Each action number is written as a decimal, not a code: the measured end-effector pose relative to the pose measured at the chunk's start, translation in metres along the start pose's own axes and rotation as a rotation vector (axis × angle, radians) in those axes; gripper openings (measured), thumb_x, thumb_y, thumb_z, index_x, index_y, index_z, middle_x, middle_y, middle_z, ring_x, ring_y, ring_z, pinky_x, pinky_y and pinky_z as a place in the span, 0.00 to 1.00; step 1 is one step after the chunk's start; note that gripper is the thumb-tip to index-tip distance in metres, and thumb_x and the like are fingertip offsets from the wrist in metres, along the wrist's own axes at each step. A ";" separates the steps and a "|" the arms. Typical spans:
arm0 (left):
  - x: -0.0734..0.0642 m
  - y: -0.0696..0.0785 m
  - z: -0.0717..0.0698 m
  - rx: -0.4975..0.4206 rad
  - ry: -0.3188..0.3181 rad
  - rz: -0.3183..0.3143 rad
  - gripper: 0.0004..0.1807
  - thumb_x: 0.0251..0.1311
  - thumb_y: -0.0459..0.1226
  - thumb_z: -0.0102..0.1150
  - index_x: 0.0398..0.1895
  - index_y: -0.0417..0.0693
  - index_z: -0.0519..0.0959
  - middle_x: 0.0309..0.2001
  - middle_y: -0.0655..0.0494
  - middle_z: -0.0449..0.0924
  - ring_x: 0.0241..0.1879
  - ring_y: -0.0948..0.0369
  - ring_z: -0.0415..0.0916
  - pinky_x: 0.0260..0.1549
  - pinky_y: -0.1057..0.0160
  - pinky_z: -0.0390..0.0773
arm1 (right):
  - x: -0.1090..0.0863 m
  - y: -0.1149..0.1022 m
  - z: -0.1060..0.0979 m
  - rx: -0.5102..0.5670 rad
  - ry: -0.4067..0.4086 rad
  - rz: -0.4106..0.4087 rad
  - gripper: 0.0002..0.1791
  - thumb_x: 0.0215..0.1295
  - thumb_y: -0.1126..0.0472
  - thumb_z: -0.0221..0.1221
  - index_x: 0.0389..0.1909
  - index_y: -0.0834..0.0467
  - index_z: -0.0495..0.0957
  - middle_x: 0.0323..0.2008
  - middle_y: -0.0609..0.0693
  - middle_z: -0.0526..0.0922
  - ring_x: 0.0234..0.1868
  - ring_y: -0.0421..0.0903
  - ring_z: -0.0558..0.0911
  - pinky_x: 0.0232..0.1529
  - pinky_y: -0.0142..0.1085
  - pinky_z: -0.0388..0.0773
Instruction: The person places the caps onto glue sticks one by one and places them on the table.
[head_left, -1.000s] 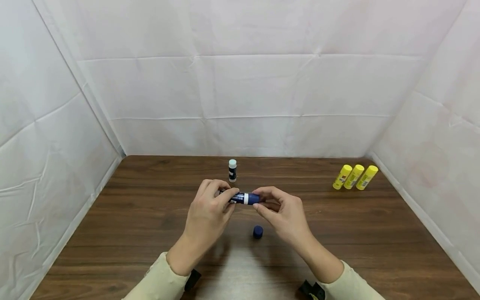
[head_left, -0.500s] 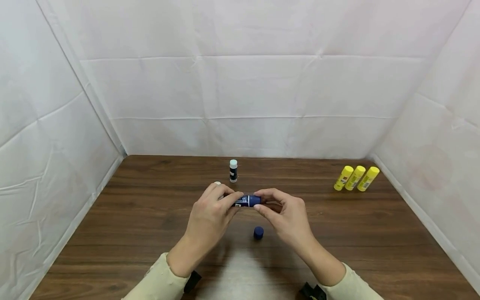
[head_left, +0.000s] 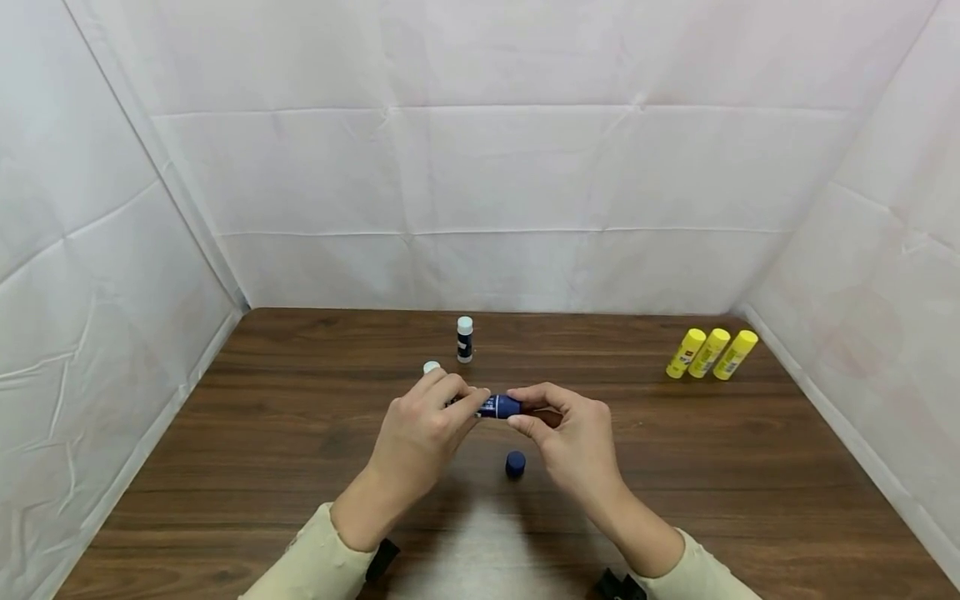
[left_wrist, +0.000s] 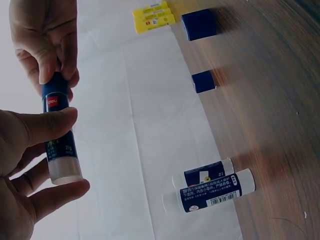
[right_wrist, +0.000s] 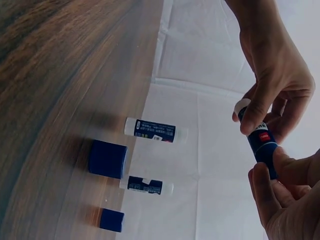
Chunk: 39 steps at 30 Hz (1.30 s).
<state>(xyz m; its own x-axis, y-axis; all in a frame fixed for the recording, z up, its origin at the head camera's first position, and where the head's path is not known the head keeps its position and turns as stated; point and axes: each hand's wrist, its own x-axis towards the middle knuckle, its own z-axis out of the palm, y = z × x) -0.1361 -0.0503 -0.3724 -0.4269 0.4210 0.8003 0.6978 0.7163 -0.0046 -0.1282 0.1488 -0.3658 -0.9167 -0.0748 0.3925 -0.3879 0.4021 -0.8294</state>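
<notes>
Held level above the table is a dark blue glue stick [head_left: 491, 406] with a white base. My left hand [head_left: 422, 425] grips its body, and its thumb and fingers curl round the label in the left wrist view. At the other end, my right hand [head_left: 577, 433] pinches the blue cap [left_wrist: 54, 85]. Only a thin pale line shows between cap and label. Below the hands, a loose blue cap [head_left: 515, 464] stands on the table. A second loose blue cap [right_wrist: 111, 220] appears in both wrist views; the hands appear to hide it from the head view.
One uncapped white-topped glue stick [head_left: 465, 340] stands upright behind the hands. Another glue stick [head_left: 431, 367] is mostly hidden by the left hand. Three yellow glue sticks [head_left: 705, 353] stand at the back right. White cloth walls [head_left: 480, 167] bound the wooden table [head_left: 300, 375].
The white band between label and cap has narrowed to a thin line as the cap went further on. Both hands sank slightly, and a white top came into view behind the left hand.
</notes>
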 end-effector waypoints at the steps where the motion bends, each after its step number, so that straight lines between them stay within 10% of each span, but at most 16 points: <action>1: 0.000 0.000 0.000 0.011 0.001 0.009 0.14 0.46 0.31 0.81 0.38 0.48 0.89 0.32 0.58 0.80 0.32 0.62 0.76 0.25 0.69 0.82 | 0.000 0.000 0.000 0.001 0.004 -0.001 0.13 0.53 0.68 0.74 0.39 0.51 0.89 0.37 0.47 0.90 0.36 0.40 0.89 0.35 0.31 0.86; 39: 0.000 -0.001 0.001 0.043 -0.040 0.039 0.11 0.49 0.31 0.79 0.36 0.48 0.90 0.31 0.58 0.79 0.31 0.64 0.75 0.21 0.72 0.78 | -0.002 0.006 0.005 0.044 0.009 -0.005 0.12 0.53 0.72 0.73 0.38 0.56 0.89 0.38 0.51 0.89 0.37 0.40 0.88 0.36 0.31 0.86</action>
<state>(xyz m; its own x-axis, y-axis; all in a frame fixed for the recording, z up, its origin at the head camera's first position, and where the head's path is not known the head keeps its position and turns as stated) -0.1375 -0.0498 -0.3730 -0.4234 0.4705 0.7742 0.6891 0.7220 -0.0619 -0.1294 0.1464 -0.3738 -0.9140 -0.0684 0.3999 -0.3964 0.3611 -0.8441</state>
